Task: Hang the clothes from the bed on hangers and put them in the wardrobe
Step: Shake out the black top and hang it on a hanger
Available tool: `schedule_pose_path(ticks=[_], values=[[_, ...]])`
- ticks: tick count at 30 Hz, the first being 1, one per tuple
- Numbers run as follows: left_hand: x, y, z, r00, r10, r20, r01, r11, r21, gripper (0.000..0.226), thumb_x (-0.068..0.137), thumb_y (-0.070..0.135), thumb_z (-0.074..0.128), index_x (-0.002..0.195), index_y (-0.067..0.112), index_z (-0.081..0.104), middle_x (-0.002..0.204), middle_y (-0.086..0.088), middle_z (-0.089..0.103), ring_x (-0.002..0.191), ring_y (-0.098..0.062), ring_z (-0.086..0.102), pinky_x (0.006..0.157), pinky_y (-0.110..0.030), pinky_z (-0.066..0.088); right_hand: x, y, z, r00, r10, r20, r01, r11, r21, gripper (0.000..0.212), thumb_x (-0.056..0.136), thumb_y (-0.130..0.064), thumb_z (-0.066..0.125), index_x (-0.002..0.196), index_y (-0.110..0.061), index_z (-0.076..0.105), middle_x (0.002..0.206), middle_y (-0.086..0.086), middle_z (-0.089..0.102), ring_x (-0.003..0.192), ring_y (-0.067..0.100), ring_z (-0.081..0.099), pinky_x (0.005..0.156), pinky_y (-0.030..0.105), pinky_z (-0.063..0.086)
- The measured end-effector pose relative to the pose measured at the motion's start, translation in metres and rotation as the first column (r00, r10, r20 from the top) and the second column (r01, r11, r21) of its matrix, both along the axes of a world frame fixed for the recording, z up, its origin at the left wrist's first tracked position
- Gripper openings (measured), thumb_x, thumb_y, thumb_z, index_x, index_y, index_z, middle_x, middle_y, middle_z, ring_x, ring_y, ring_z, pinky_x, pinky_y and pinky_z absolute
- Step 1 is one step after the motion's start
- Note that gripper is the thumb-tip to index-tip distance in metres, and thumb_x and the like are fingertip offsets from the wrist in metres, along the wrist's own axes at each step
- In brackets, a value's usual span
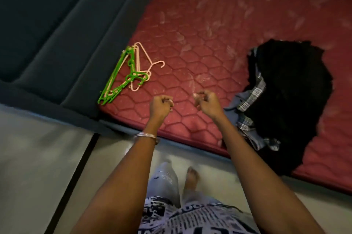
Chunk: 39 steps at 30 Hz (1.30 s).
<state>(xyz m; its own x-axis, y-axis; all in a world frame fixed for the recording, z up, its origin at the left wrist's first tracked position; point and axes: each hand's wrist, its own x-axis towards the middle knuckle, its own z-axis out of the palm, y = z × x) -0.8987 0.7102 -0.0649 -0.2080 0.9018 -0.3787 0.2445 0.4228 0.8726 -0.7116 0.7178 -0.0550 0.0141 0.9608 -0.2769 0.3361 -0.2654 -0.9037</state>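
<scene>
Head view: left hand (161, 105) curled into a loose fist, back of hand up, nothing visibly in it; fingertips are blurred, so a small pinch can't be ruled out. Right hand (206, 101) also curled, thumb and forefinger drawn together; whether they pinch anything can't be told. Both hands hover over the mattress (219, 24) near its front edge, close together but apart, touching neither hangers nor clothes. Both forearms bare, stretched forward from the bottom of frame, wrists slightly bent down. Metal bangle (145, 135) on the left wrist.

Hangers (125, 73): a loose tangled pile, thin plastic, green and pale pink, hooks showing, lying at the mattress's front-left corner, left of the left hand. Clothes (285, 96): a crumpled heap near the front edge toward the right, black fabric on top, blue-grey plaid piece poking out at its left side, just beside the right hand.

Mattress is red, quilted in hexagons with a faint leaf print. Dark teal padded frame (57, 33) runs along its left side. Pale floor (38, 167) below, bare foot (192, 176) on it.
</scene>
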Motion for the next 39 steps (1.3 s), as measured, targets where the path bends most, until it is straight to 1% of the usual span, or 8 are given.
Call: schedule_pose_path(ticks=[11,16,19,25,31,34,37,39], values=[[0.094,0.079,-0.093,0.893,-0.449,-0.035,0.412,0.845,-0.341,0.038,0.086,-0.006,0.052,0.057,0.018,0.056,0.038,0.014,0.055,0.057,-0.02,0.055,0.066,-0.033,0.049,0.129,0.01,-0.067,0.926,-0.274,0.262,0.349,0.885,-0.307,0.012,0.086,-0.001,0.054,0.082,0.0,0.066,0.079,0.008,0.065,0.08,0.02,0.065,0.079,0.037,0.054],[0.162,0.132,-0.092,0.825,-0.565,0.006,0.544,0.791,-0.281,0.034,0.088,-0.003,0.055,0.063,0.019,0.059,0.042,0.012,0.058,0.037,0.0,0.05,0.058,-0.025,0.046,0.21,0.012,-0.06,0.689,-0.611,0.391,0.719,0.643,-0.263,0.02,0.077,-0.006,0.068,0.063,-0.02,0.065,0.082,0.008,0.071,0.09,0.026,0.067,0.089,0.039,0.053],[0.216,0.165,-0.083,0.825,-0.563,0.051,0.554,0.788,-0.269,0.033,0.09,-0.008,0.049,0.068,0.014,0.057,0.04,0.01,0.058,0.034,0.001,0.049,0.043,-0.016,0.043,0.27,0.032,-0.052,0.533,-0.681,0.502,0.82,0.562,-0.108,0.018,0.076,-0.018,0.077,0.089,-0.015,0.065,0.099,0.014,0.068,0.104,0.034,0.06,0.092,0.043,0.048],[0.316,0.195,-0.087,0.863,-0.495,0.099,0.494,0.788,-0.366,0.027,0.092,-0.004,0.048,0.074,0.013,0.059,0.045,0.006,0.06,0.031,-0.001,0.048,0.032,-0.011,0.033,0.353,0.078,-0.075,0.547,-0.236,0.803,0.615,0.764,-0.194,0.073,0.076,-0.043,0.075,0.135,-0.018,0.041,0.137,0.013,0.04,0.127,0.037,0.034,0.101,0.054,0.031],[0.402,0.203,-0.09,0.912,-0.363,0.192,0.41,0.816,-0.406,0.018,0.094,0.0,0.049,0.086,0.01,0.061,0.06,-0.001,0.063,0.035,-0.002,0.052,0.036,-0.014,0.038,0.402,0.103,-0.117,0.488,0.147,0.86,0.295,0.9,-0.321,0.019,0.089,-0.022,0.055,0.098,-0.01,0.067,0.111,0.008,0.056,0.112,0.027,0.048,0.103,0.053,0.024],[0.412,0.207,-0.098,0.943,-0.274,0.189,0.33,0.843,-0.426,0.018,0.095,0.006,0.051,0.084,0.013,0.063,0.052,0.007,0.065,0.038,-0.003,0.054,0.039,-0.016,0.041,0.406,0.1,-0.111,0.739,-0.392,0.548,0.539,0.832,-0.13,0.022,0.085,-0.017,0.051,0.071,-0.002,0.06,0.079,0.01,0.057,0.077,0.025,0.055,0.08,0.04,0.038],[0.429,0.214,-0.093,0.938,-0.167,0.303,0.3,0.83,-0.471,0.025,0.099,0.029,0.046,0.086,0.013,0.062,0.059,0.005,0.068,0.046,-0.007,0.059,0.044,-0.019,0.046,0.39,0.106,-0.064,0.54,-0.798,-0.269,0.742,0.602,-0.297,0.005,0.065,-0.009,0.051,0.065,-0.004,0.05,0.067,0.006,0.045,0.058,0.016,0.047,0.058,0.027,0.039],[0.438,0.22,-0.089,0.898,-0.099,0.429,0.344,0.765,-0.544,0.046,0.096,0.053,0.036,0.088,0.016,0.062,0.071,0.001,0.068,0.058,-0.012,0.062,0.054,-0.024,0.05,0.369,0.108,-0.035,0.484,-0.735,-0.475,0.556,0.677,-0.482,0.009,0.057,-0.006,0.058,0.062,-0.005,0.05,0.066,0.005,0.046,0.052,0.008,0.048,0.053,0.021,0.04]])
